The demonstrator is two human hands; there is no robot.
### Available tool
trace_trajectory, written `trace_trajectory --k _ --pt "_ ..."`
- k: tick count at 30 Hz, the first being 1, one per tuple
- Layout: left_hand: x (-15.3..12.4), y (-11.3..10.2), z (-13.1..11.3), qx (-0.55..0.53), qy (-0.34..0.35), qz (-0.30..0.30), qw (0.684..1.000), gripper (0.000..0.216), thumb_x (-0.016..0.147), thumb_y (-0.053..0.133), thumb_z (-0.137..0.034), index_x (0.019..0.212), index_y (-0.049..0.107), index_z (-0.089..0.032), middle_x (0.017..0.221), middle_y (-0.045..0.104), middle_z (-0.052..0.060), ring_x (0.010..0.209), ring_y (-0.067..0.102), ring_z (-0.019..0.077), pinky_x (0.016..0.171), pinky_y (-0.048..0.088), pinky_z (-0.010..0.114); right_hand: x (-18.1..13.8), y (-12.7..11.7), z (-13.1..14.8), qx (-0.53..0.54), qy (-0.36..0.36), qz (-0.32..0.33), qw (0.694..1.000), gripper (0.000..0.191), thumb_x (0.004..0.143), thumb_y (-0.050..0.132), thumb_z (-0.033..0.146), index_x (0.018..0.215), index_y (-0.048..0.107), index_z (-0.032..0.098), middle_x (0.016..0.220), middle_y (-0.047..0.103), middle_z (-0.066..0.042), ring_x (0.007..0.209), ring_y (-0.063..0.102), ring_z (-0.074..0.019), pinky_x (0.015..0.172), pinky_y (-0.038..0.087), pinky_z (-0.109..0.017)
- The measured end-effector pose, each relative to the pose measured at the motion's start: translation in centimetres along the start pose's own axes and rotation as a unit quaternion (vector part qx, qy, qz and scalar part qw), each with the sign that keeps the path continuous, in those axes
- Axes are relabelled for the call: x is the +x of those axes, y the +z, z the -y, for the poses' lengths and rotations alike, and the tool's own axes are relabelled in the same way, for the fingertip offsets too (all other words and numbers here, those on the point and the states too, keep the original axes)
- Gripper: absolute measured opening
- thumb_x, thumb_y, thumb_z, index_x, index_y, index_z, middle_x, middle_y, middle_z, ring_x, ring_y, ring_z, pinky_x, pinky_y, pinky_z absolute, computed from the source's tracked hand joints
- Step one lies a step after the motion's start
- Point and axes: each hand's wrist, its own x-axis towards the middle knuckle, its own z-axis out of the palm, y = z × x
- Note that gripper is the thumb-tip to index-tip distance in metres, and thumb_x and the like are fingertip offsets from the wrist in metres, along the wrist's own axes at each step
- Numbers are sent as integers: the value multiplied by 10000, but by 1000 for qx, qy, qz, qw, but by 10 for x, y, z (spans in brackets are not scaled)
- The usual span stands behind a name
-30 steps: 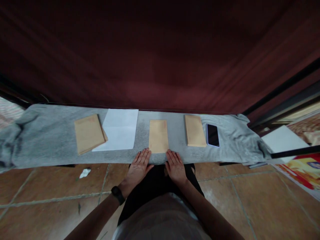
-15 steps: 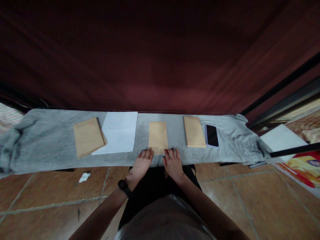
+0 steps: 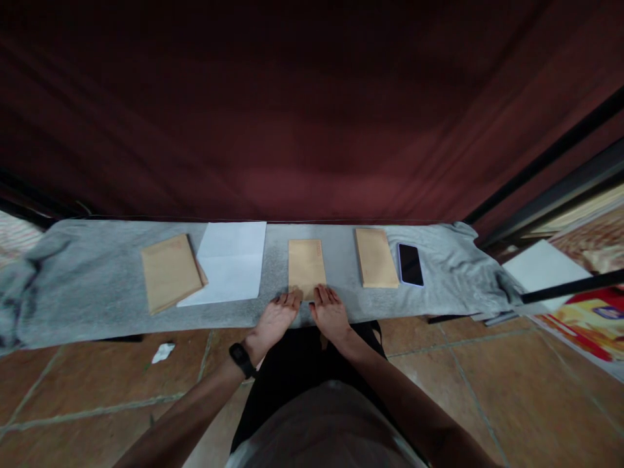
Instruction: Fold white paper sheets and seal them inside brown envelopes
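Observation:
A brown paper envelope [image 3: 306, 265] with small red print near its upper right corner lies flat in front of me. My left hand [image 3: 281, 314] rests at its lower left corner, palm down, fingers stretched out. Across the lower right part of the envelope lies my right hand [image 3: 331, 314], also with its fingers laid flat. Both hands touch the near edge, and their fingers hide some of it. To the right is a neat stack of brown envelopes [image 3: 377, 259]. White paper [image 3: 234, 257] with a crease lies to the left, partly under a looser pile of brown envelopes [image 3: 170, 273].
A grey cloth [image 3: 102, 273] covers the narrow bench, wrinkled at both ends. A phone [image 3: 410, 265] lies right of the envelope stack. Behind the bench hangs a dark red curtain [image 3: 312, 162]. A scrap of white paper [image 3: 163, 352] is on the tiled floor [image 3: 78, 377].
My right hand has slid left along the envelope's near edge, closer to my left hand, with its fingers now farther onto the paper. My left hand has barely moved.

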Motion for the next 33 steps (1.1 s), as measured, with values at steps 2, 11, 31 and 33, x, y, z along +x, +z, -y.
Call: trace_trajectory --k 2,11,31,33 --pt "0 -7 0 -4 -4 0 1000 456 885 317 -12 1141 650 -189 1075 700 124 1014 664 264 844 557 400 5 -8 -1 2 0 19 1000 402 935 517 124 1324 615 125 1353 640 -181 1166 653 -266 1000 511 -369" --pt "6 -31 2 -325 -258 -214 884 580 977 490 -516 1449 443 -182 1411 572 160 1213 611 292 981 530 434 21 -55 -21 347 187 -101 913 308 996 466 318 1155 714 230 1099 761 -57 870 723 -216 792 586 -329" --pt "32 10 -32 -734 -298 47 608 376 715 781 -434 919 606 -172 635 659 2 513 627 154 500 489 255 -10 -23 -13 735 396 -121 537 378 608 853 465 737 606 209 663 676 23 584 654 -144 596 574 -276" --pt "34 11 -25 -725 -303 39 618 346 707 782 -398 868 565 -182 580 618 -31 448 569 118 465 452 227 -10 -22 -23 715 396 -108 566 424 588 862 496 754 599 208 664 677 25 575 661 -146 584 583 -279"
